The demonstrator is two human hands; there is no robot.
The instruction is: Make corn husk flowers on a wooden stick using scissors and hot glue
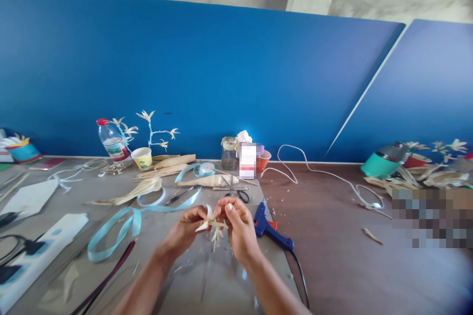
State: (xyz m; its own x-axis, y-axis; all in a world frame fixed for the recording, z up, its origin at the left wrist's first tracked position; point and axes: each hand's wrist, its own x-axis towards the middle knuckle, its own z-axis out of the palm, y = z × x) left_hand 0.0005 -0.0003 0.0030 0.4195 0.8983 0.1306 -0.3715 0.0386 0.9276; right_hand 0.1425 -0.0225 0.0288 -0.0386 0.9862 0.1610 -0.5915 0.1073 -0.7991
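Over the middle of the table, my left hand (189, 225) pinches a pale dried-husk flower (210, 220) with pointed petals. From the other side, the fingers of my right hand (238, 221) are closed at the flower's petals, and the fingertips partly hide what they grip. Just beneath, more pale petals (217, 235) show between the hands; whether they belong to the same flower I cannot tell. Right of my right hand lies a blue glue gun (274, 231), its cord trailing to the front. Scissors with dark handles (243, 197) rest beyond my fingers.
Light blue ribbon (114, 241) loops at left, beside dried husks (136, 192) and a white power strip (44, 256). Farther back stand a plastic bottle (114, 145), a paper cup (142, 158) with flower stems and a glass jar (229, 155). A blue partition (207, 74) closes the back.
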